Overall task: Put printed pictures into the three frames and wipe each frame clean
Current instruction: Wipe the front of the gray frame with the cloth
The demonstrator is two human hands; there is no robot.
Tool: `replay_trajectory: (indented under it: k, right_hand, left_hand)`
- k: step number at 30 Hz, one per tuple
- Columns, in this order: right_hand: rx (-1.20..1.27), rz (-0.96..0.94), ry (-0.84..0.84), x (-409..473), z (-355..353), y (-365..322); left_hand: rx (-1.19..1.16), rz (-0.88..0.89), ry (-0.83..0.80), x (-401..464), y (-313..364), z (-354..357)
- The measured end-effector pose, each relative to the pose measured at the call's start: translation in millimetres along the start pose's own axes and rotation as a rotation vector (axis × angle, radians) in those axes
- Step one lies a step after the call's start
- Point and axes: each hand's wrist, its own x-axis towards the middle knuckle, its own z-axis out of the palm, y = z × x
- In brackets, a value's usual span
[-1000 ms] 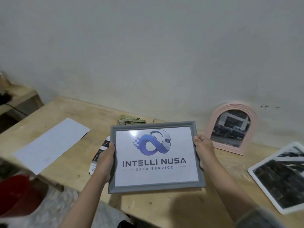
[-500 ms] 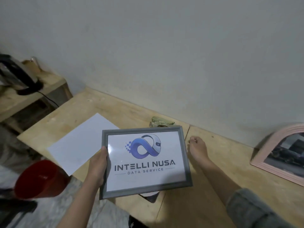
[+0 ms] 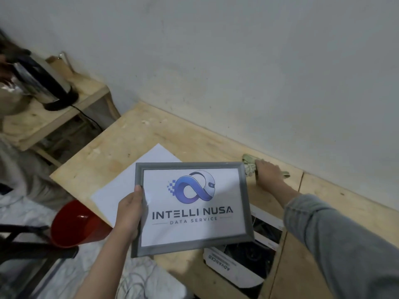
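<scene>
Grey frame (image 3: 192, 207): held in the air over the near edge of the tabletop (image 3: 138, 134), printed logo picture already inside and facing up, long axis running left to right with a slight tilt.
Left hand (image 3: 129, 214): grips the frame's left side, thumb on the front rim, fingers curled behind and unseen.
Right hand (image 3: 268, 172): reaches to the far edge of the tabletop by the wall, palm down on the greenish cloth (image 3: 250, 167).
Right fingers: curled over the cloth, apparently closing on it; a firm grip cannot be confirmed, fingertips hidden beneath the hand.
Cloth: crumpled, lying just beyond the frame's far right corner, one end showing left of the hand and another bit right of it.
Deciding relation: cloth lies under the right hand and just beside the frame's upper right corner, so the right hand is far nearer; likely a short pull toward the near edge brings it onto the glass.
Step judged: picture loaded, wiping of this frame not yet begun.
White sheet (image 3: 138, 180): flat on the tabletop, partly behind the frame.
Other prints (image 3: 241, 268): partly covered by the frame and the grey sleeve, content hard to read.
Cut off: other two frames not in view.
Blurred: kettle (image 3: 41, 83) on the side shelf at left; red bucket (image 3: 73, 225) below the tabletop.
</scene>
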Motion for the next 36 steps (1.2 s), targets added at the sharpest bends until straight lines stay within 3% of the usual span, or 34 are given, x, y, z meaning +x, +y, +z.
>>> replay_trajectory:
  k: [6, 16, 21, 31, 36]
  right_hand:
    - [-0.043, -0.019, 0.083, 5, -2, 4]
    - [0.586, -0.031, 0.558, -51, -59, 36]
    - [0.424, -0.256, 0.785, -118, -87, 50]
    - [0.098, -0.408, 0.733, -226, -46, 139]
    - [0.233, -0.355, 0.657, -276, -17, 163]
  left_hand:
    - [-0.026, -0.002, -0.037, 5, -3, 3]
    - [-0.045, 0.065, -0.087, -37, 6, 32]
    - [-0.063, 0.093, -0.134, -83, 12, 61]
    - [-0.187, 0.211, -0.169, -202, 19, 110]
    - [-0.174, 0.306, -0.179, -225, 18, 123]
